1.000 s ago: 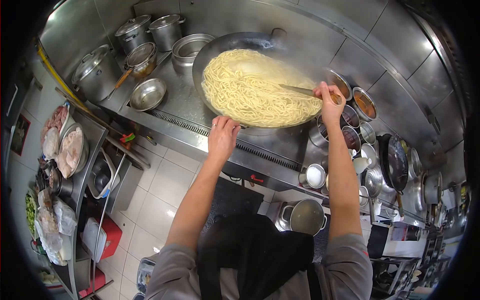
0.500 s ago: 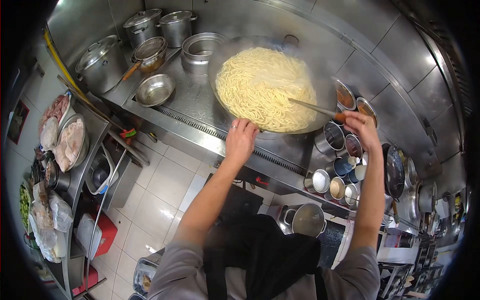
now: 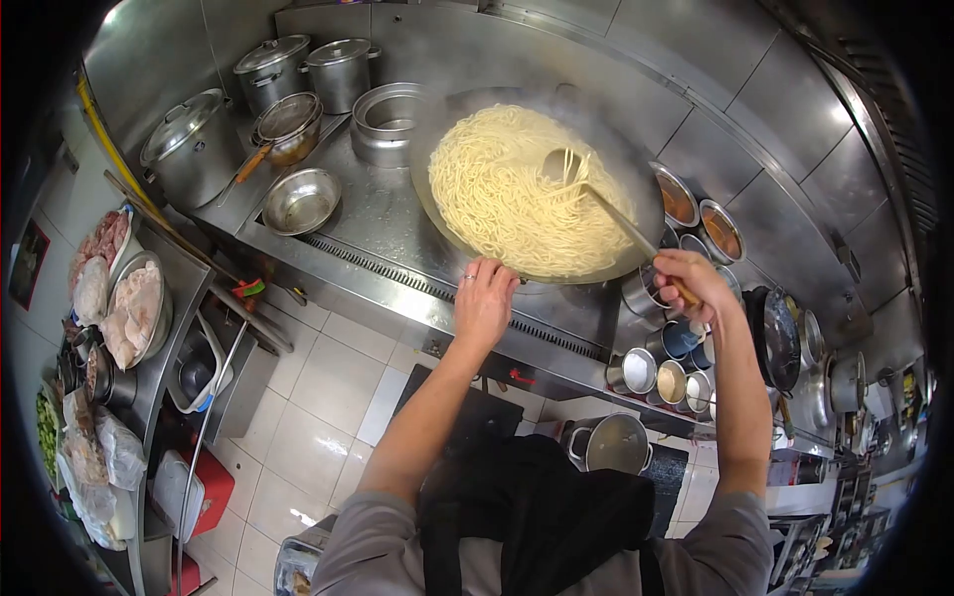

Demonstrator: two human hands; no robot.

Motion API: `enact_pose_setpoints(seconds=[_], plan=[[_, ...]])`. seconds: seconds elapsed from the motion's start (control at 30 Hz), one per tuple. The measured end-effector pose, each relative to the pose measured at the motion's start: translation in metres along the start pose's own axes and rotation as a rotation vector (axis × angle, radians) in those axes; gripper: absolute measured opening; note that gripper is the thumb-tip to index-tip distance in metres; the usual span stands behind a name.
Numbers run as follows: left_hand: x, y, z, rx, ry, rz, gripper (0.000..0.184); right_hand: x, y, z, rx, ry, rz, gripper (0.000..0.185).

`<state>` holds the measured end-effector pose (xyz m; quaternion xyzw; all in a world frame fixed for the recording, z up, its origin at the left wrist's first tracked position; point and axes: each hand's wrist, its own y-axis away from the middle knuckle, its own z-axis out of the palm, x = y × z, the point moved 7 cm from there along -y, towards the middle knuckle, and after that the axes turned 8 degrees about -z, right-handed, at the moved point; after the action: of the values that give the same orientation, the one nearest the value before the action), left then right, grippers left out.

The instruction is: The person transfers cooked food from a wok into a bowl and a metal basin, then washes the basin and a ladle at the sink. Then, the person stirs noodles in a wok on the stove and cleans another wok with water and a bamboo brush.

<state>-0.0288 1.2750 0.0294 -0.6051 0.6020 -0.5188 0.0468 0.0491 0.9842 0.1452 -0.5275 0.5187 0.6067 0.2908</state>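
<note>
Long pale-yellow noodles (image 3: 502, 184) fill the wide, round, dark-metal wok (image 3: 648, 206), right of centre toward the stainless-steel counter's (image 3: 383, 211) back edge! Strands drape over the long metal ladle with a wooden handle (image 3: 623, 221), so the turning looks part done: the noodles are in, loose under steam, with more mixing likely left. The right hand (image 3: 693, 284) wraps around the ladle's handle; the left hand (image 3: 485, 301) curls its fingers together over the wok's near rim. Silver lidded pots (image 3: 189, 164) crowd the counter's back left corner, a slotted drain (image 3: 383, 268) runs along its front edge, small metal canisters (image 3: 639, 372) stand near its front right. Glossy white floor tiles (image 3: 333, 372) below; grey steel wall panels (image 3: 755, 114) behind!
</note>
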Motion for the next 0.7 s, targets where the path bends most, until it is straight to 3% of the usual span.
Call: enact_pose_setpoints(seconds=[0.13, 0.2, 0.27, 0.33, 0.37, 0.43, 0.53, 0.63, 0.7], plan=[[0.001, 0.000, 0.002, -0.041, -0.011, -0.016, 0.017, -0.047, 0.011, -0.004, 0.069, -0.154, -0.059, 0.014], [0.001, 0.000, 0.002, -0.057, -0.015, -0.021, 0.016, -0.081, 0.012, 0.001, 0.102, -0.041, -0.116, 0.014], [0.001, 0.001, 0.001, -0.057, -0.017, -0.021, 0.015, -0.119, -0.001, 0.004, 0.027, 0.291, -0.288, 0.013], [0.001, 0.002, 0.001, -0.065, -0.009, -0.024, 0.014, -0.162, 0.000, 0.014, 0.113, 0.666, -0.337, 0.019], [0.000, 0.003, 0.001, -0.068, -0.006, -0.028, 0.014, -0.186, 0.001, 0.016, 0.256, 0.913, -0.468, 0.031], [-0.001, 0.003, 0.001, -0.065, -0.014, -0.020, 0.014, -0.227, 0.006, 0.038, 0.346, 1.348, -0.437, 0.037], [-0.002, 0.004, 0.002, -0.063, -0.020, -0.024, 0.014, -0.252, -0.018, 0.050, 0.471, 1.828, -0.621, 0.038], [-0.003, 0.006, 0.000, -0.085, -0.018, -0.036, 0.014, -0.254, -0.014, 0.063, 0.510, 1.786, -0.480, 0.041], [-0.004, 0.004, -0.001, -0.093, -0.011, -0.034, 0.014, -0.255, -0.017, 0.061, 0.548, 1.791, -0.500, 0.042]])
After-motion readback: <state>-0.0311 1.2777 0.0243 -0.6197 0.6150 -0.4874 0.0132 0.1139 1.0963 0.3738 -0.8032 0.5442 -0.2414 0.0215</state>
